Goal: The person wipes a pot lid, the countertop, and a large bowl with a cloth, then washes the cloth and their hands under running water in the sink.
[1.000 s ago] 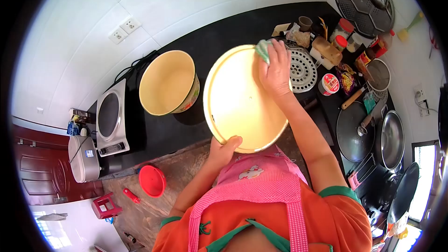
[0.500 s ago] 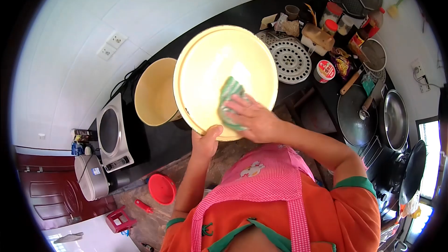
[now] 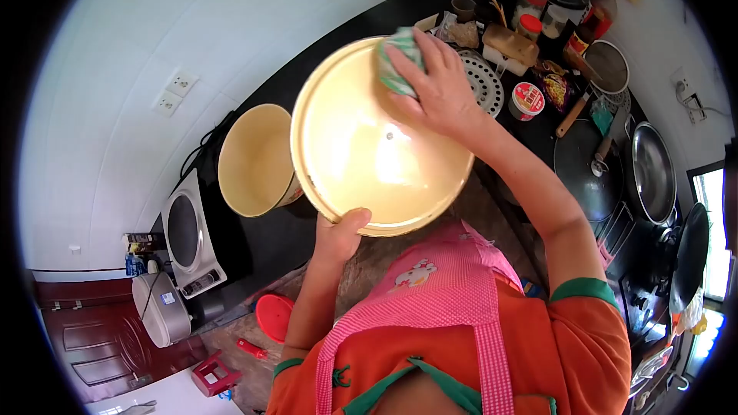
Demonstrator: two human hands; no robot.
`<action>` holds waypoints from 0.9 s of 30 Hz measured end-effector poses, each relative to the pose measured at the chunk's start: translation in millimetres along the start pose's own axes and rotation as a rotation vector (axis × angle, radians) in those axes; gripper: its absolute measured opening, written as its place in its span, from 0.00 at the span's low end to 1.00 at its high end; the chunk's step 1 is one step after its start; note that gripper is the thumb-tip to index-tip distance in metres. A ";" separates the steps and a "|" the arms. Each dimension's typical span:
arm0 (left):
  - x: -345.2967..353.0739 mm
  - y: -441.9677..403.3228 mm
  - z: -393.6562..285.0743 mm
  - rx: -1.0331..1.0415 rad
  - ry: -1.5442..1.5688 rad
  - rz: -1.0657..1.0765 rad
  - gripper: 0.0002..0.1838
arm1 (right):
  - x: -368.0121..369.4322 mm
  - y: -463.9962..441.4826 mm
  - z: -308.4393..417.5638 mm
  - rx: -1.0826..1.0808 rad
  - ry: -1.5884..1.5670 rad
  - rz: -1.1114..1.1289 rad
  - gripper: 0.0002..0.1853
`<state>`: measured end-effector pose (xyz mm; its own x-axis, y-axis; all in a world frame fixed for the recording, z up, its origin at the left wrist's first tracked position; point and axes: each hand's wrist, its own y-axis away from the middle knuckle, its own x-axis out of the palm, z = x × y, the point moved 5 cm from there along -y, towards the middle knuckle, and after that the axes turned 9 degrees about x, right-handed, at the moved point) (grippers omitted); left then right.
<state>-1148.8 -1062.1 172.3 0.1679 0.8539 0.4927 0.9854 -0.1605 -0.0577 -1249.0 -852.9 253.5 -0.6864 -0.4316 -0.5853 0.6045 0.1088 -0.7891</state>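
A pale tiled wall [image 3: 115,107] curves round this kitchen, and along it runs a glossy black worktop [image 3: 280,242], crowded with jars and pans at the far right. On it, to the left of the person, stands a deep, round, cream-yellow pot [image 3: 254,157]. The shallow, round, cream-yellow lid [image 3: 361,173] with the shiny, enamel-like face is up in the air, in front of the pink checked apron [image 3: 427,292], its broad face tipped towards the wearer and its edge overlapping the pot from where I stand.

I'd judge that lid stiff and fairly light for its breadth, probably thin coated metal: slippery on the smooth face, and apt to chip if knocked. The rim looks the surest place to take hold, ideally with support underneath.

The left hand [image 3: 340,234] pinches the lower-left rim, thumb laid over the front and the other fingers hidden behind. The right hand [image 3: 442,92] reaches up across the lid, fingers bent over a crumpled green-and-white cloth [image 3: 400,69] and pressing it against the upper rim. That right forearm slants up and inward from the elbow; the left rises more steeply, close to the body.
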 end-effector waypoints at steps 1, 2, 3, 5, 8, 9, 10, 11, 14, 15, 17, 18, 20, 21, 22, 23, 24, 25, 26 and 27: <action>2.9 1.7 2.5 -0.005 -0.010 0.020 0.31 | -0.9 -5.7 5.6 -0.036 0.005 0.018 0.30; 4.9 2.8 2.8 0.016 -0.023 0.013 0.31 | -2.3 -11.5 10.3 -0.072 0.012 0.034 0.31; 7.8 2.3 1.4 0.039 -0.037 0.009 0.31 | -3.3 -17.4 11.8 -0.108 0.020 0.047 0.31; 11.1 2.5 -2.8 0.069 -0.043 -0.003 0.31 | -2.3 -25.3 0.4 -0.033 -0.051 0.039 0.31; 12.0 2.4 -5.9 0.122 -0.022 -0.024 0.31 | -0.4 -26.3 -14.7 0.138 -0.118 0.096 0.29; 12.4 2.6 -5.8 0.149 -0.020 -0.021 0.30 | -4.2 -22.8 -17.6 0.207 -0.147 0.107 0.29; 12.8 2.4 -5.6 0.175 -0.019 -0.017 0.30 | -7.7 -18.2 -21.6 0.277 -0.176 0.120 0.29; 10.5 2.5 -6.7 0.215 -0.026 -0.072 0.30 | -9.6 -13.8 -27.1 0.349 -0.205 0.133 0.29; 6.4 1.9 -12.1 0.289 -0.006 -0.260 0.27 | -0.7 16.3 -52.8 0.691 -0.529 0.178 0.25; 5.6 -3.1 -19.7 0.338 -0.036 -0.189 0.23 | 10.4 30.1 -61.4 0.829 -0.682 0.213 0.24; 7.4 -6.3 -21.0 0.286 -0.093 -0.175 0.22 | 35.6 54.7 -67.8 1.070 -1.212 0.172 0.17; 4.9 -6.5 -17.7 0.237 -0.094 -0.177 0.22 | 35.3 59.3 -67.1 1.137 -1.233 0.139 0.15; 5.2 -7.6 -10.8 0.218 0.007 -0.116 0.27 | 29.0 58.7 -68.0 1.228 -1.232 0.055 0.12; 5.2 -9.6 -9.0 0.210 0.056 -0.077 0.30 | 29.8 54.1 -73.4 1.182 -1.269 0.054 0.13; 3.2 -13.7 -14.5 0.196 0.163 0.059 0.36 | 26.1 45.9 -79.8 1.108 -1.242 0.047 0.13; 4.9 -19.4 -23.2 0.176 0.269 0.188 0.37 | 19.7 37.7 -86.6 1.035 -1.210 0.042 0.14; 2.2 -23.8 -33.1 0.131 0.306 0.238 0.37 | 11.3 28.2 -90.3 0.940 -1.146 0.106 0.14; 2.9 -26.3 -41.6 0.089 0.344 0.284 0.38 | 2.3 17.6 -92.4 0.843 -1.082 0.170 0.14; -0.7 -28.9 -48.6 0.119 0.308 0.127 0.34 | -2.8 9.2 -89.8 0.744 -1.019 0.234 0.14; -8.2 -30.8 -49.4 0.109 0.135 0.103 0.32 | -3.3 2.5 -82.2 0.632 -0.970 0.289 0.14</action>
<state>-1182.0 -1088.7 213.0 0.2697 0.7605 0.5907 0.9618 -0.1831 -0.2035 -1278.5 -777.6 238.2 -0.0647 -0.9899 -0.1262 0.9650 -0.0299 -0.2607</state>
